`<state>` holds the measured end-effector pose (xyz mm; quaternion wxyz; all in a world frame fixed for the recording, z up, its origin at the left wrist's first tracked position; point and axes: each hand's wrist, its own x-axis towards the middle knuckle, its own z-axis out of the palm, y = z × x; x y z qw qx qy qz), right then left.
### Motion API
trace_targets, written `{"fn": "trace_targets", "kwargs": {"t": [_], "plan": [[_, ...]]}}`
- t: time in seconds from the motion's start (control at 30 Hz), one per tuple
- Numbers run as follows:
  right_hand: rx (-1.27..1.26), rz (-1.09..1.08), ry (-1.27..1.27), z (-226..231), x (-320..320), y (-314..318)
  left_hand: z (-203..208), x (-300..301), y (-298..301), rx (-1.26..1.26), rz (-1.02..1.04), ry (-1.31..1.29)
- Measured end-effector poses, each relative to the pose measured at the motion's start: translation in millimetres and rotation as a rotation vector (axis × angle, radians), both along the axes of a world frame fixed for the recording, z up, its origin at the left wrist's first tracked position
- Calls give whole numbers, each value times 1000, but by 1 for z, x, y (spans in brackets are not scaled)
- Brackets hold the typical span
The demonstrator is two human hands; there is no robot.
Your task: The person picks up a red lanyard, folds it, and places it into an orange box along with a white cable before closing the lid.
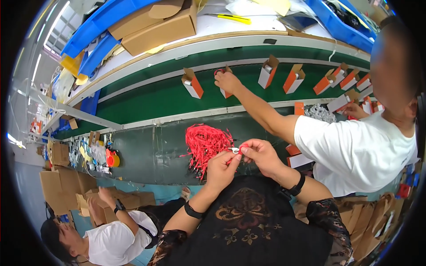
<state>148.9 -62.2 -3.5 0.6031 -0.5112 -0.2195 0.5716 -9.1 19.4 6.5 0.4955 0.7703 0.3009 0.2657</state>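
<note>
Just right of a heap of thin red straps (203, 144) on the dark bench top, both my hands are drawn together. My left hand (220, 170) is closed, its fingertips pinching a small white looped piece (234, 150). Pressed up against that piece, my right hand (265, 158) is closed on a red strap (243, 147) between thumb and fingers. How the white piece and the strap are joined is too small to make out.
Open orange-and-white boxes (266, 73) stand on the green conveyor (151, 95). A co-worker's arm (266, 113) reaches across on my right; grey cords (320, 113) lie nearby. Bagged parts and an orange roll (112, 159) sit at left. Another person (111, 239) is at lower left among cartons.
</note>
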Motion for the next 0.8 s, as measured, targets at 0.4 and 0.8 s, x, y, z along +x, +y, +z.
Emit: {"fn": "trace_targets", "kwargs": {"t": [0.4, 0.8], "plan": [[236, 725, -799, 43, 29, -12, 3, -27, 17, -460, -242, 111], [157, 434, 230, 38, 29, -6, -10, -27, 2, -1265, -264, -275]]}}
